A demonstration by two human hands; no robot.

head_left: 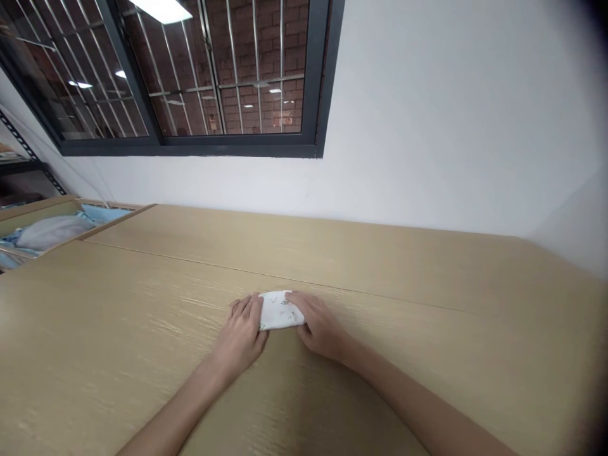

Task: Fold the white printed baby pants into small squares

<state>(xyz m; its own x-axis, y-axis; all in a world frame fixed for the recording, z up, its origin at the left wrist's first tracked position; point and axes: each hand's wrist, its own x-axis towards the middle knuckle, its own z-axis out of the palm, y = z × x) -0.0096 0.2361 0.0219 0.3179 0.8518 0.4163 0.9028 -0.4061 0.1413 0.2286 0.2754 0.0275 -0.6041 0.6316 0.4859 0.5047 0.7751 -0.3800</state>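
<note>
A small white folded cloth [279,311] with a faint printed pattern lies on the wooden tabletop [190,354], at the middle of the view. My left hand [244,330] grips its left edge, with the fingers over the top and the thumb at the near corner. On the opposite side my right hand [319,324] holds the right edge in the same way, fingers on top and thumb close to the near corner. Both hands are closed on the cloth, and their fingers cover its two ends.
At the far left stands a wooden-sided bin [118,218] with light blue and white fabric inside. A white wall [427,126] rises behind the table, with a dark-framed barred window [237,149] in it. A black metal shelf [42,166] is at the left edge.
</note>
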